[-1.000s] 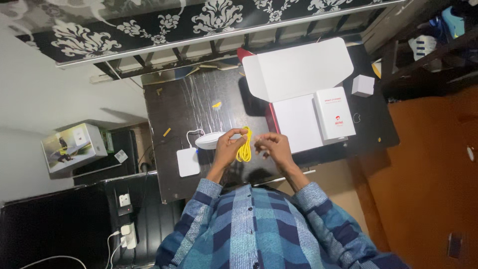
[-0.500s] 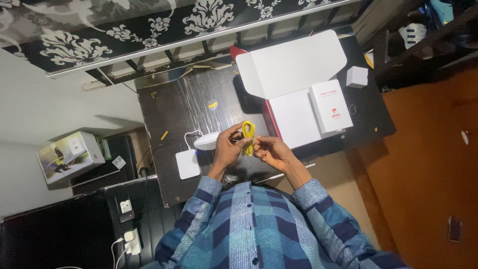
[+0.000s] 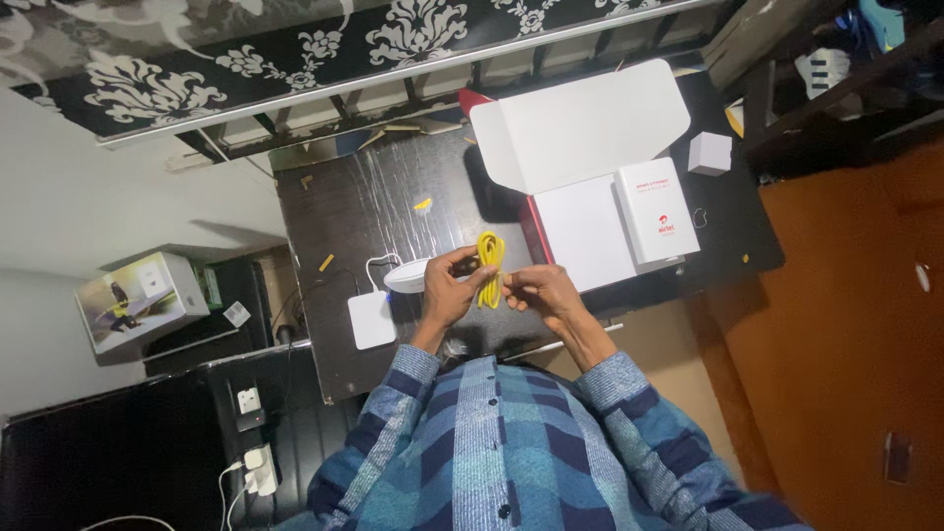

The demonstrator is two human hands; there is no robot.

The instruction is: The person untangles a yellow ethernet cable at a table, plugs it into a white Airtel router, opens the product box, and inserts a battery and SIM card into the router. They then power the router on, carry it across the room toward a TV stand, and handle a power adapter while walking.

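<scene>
— At the centre of the frame, what is held?

— A coiled yellow cable is held above the dark table. The left hand is closed round the coil's left side, thumb and fingers pinched on it. The right hand is curled, its fingertips pressed to the lower right of the coil.

— What is seen to have changed?

— A second ago the right hand was held apart from the cable, fingers loosely bent. It has since been brought in and closed on the coil, so the bundle is now gripped from both sides. The cable has been kept in much the same place.

— And round about?

— An open white box is seen at upper right. A white oval device and a white adapter are lying just left of the left hand.
</scene>
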